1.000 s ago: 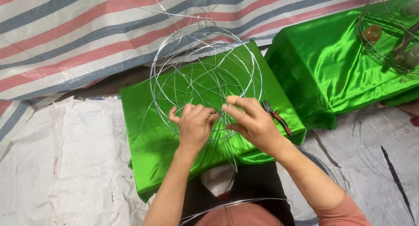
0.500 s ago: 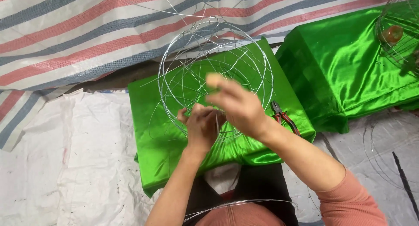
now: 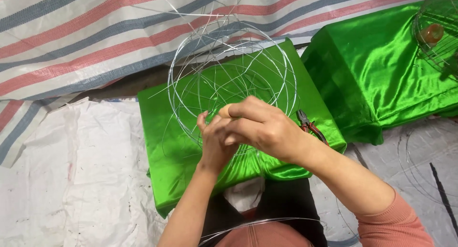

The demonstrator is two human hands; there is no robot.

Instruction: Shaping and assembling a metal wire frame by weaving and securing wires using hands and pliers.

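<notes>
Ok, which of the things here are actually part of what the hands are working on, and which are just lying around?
In use:
wire frame, round, of thin wire
left hand and right hand, both at its near rim
green cloth-covered block under it

Lying about:
red-handled pliers beside the right hand
second green block
another wire frame on it
striped tarp

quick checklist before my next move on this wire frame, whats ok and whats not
1. Wire frame rests on the green cloth block: ok.
2. Left hand at the frame's near edge: ok.
3. Right hand laid over the left, fingers pinched: ok.
4. What the fingers pinch: cannot tell, hidden.
5. Pliers lie beside the right wrist, within reach: ok.
6. Loose wire hoop across the lap, close to the forearms: not ok.
</notes>
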